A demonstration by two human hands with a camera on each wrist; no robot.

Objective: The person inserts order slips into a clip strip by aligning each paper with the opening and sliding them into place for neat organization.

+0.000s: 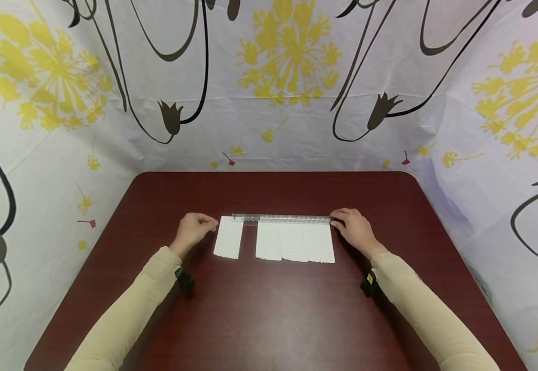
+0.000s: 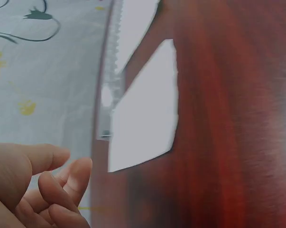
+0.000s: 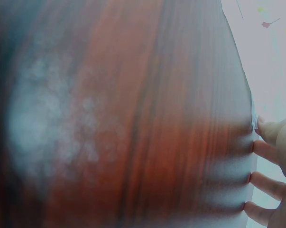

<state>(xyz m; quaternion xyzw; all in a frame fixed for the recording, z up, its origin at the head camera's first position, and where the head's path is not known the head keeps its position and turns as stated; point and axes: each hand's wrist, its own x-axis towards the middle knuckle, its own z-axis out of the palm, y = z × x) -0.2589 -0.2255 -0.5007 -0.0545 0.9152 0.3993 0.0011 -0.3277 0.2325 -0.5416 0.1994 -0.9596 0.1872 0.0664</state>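
A clear plastic ruler (image 1: 287, 219) lies along the top edges of white paper strips. Its left end reaches the top of a separate paper strip (image 1: 228, 238), which has a ragged bottom edge. Across a gap of bare table, three more strips (image 1: 294, 242) lie side by side with uneven lower edges. My left hand (image 1: 193, 230) hovers just left of the separate strip; in the left wrist view its thumb and fingers are loosely bent, holding nothing. At the ruler's right end, my right hand (image 1: 353, 226) pinches it, with other fingertips (image 3: 257, 183) resting on the table.
The dark red-brown table (image 1: 278, 309) has rounded far corners. Patterned cloth (image 1: 269, 139) with yellow and dark flowers hangs close around its back and sides. A small black device sits on each wrist, below the sleeves.
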